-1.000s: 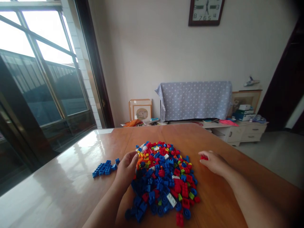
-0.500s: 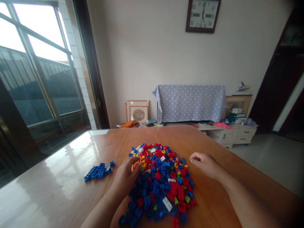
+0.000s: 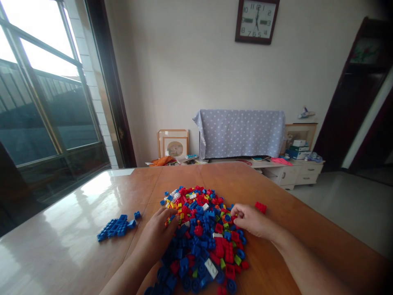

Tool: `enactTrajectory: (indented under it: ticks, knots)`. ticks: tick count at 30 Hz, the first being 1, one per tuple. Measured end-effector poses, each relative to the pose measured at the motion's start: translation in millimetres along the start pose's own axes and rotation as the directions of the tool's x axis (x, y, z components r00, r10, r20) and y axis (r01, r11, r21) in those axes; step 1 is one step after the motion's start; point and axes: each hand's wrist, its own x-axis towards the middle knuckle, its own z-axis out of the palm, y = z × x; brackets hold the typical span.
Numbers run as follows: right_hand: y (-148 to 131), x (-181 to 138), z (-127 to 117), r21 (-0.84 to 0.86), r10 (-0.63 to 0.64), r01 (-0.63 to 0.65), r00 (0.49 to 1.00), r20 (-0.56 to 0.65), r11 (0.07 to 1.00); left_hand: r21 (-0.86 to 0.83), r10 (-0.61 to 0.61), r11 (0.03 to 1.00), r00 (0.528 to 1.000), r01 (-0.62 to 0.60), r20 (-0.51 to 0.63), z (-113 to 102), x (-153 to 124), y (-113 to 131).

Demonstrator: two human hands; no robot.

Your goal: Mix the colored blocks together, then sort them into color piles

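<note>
A heap of toy building bricks (image 3: 199,241) in red, blue, white, green, yellow and orange covers the middle of the wooden table (image 3: 227,174). My left hand (image 3: 161,229) rests at the heap's left side, thumb and fingers apart, with orange and other small bricks showing in the gap. At the right edge of the heap is my right hand (image 3: 253,221), its fingers bent and parted from the thumb beside some bricks. Just beyond that hand a red brick (image 3: 260,207) lies alone on the table. To the left sits a flat cluster of joined blue bricks (image 3: 113,227).
One small blue brick (image 3: 137,214) lies near the cluster. Past the table stands a low white cabinet (image 3: 299,175) with a polka-dot cloth (image 3: 242,133) over something upon it. A glass window (image 3: 52,90) is on the left, and a clock (image 3: 257,20) hangs on the wall.
My right hand has moved left to the heap's edge, and the lone red brick now shows beyond it. My left hand stays by the heap. The view has turned slightly right.
</note>
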Motion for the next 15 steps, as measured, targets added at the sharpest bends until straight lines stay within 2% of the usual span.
enactTrajectory:
  ticks: [4, 7, 10, 15]
  knots:
    - [3.3, -0.6, -15.4, 0.107, 0.027, -0.024, 0.999, -0.03, 0.994, 0.01, 0.022, 1.0, 1.0, -0.022, -0.004, 0.7, 0.9, -2.8]
    - [13.0, -2.4, -39.1, 0.156, 0.105, -0.083, 0.985, -0.14, 0.984, 0.025, 0.03, 0.999, 1.0, -0.03, -0.006, 1.4, 1.7, -6.2]
    - [30.4, -5.1, -61.1, 0.137, 0.203, -0.173, 0.947, -0.251, 0.975, 0.039, 0.046, 0.998, 0.999, -0.046, -0.005, 1.5, 1.8, -8.2]
    - [57.5, -6.7, -66.9, 0.081, 0.289, -0.277, 0.925, -0.246, 0.957, 0.039, 0.078, 0.996, 0.997, -0.078, 0.004, 1.0, 1.7, -8.5]
